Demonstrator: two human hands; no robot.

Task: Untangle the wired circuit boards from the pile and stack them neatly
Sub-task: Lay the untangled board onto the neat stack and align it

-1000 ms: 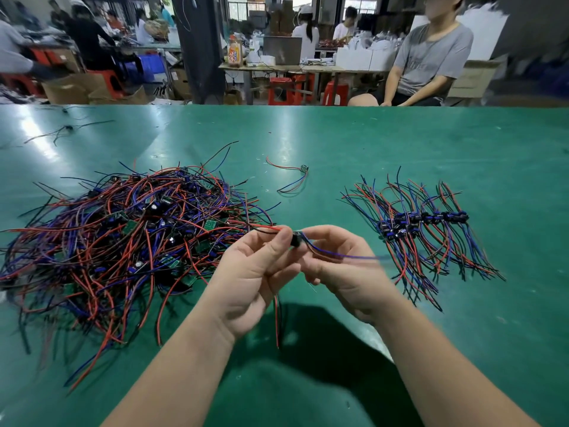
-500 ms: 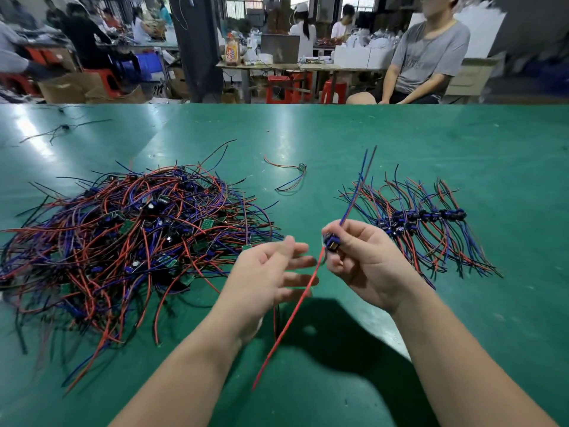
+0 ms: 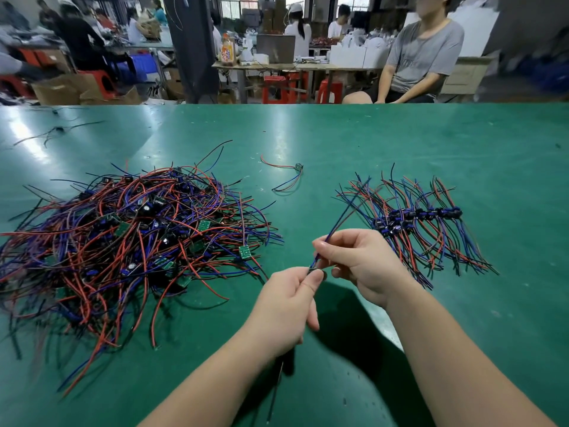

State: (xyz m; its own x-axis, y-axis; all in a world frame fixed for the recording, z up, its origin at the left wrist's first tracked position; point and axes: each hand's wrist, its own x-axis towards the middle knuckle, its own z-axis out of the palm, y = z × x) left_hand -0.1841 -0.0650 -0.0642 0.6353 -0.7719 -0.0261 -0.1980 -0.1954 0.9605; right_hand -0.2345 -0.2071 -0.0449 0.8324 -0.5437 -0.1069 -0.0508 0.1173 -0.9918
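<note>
Circuit boards (image 3: 129, 241) piled, green table (image 3: 369, 137), crowded workshop (image 3: 277, 63)

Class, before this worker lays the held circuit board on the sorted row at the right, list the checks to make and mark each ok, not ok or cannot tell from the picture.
1. Board gripped: left hand pinches the held board. Ok.
2. Upper wires controlled: right hand pinches the blue wires, which run straight. Ok.
3. Free of the tangled pile: no held wire reaches it. Ok.
4. Lower wires straight: one dark wire hangs below the left hand, the rest hidden. Cannot tell.
5. Sorted row tidy: boards lined up, wires fanned alike. Ok.
6. Nothing left out: a stray board lies alone on the table. Not ok.
</note>
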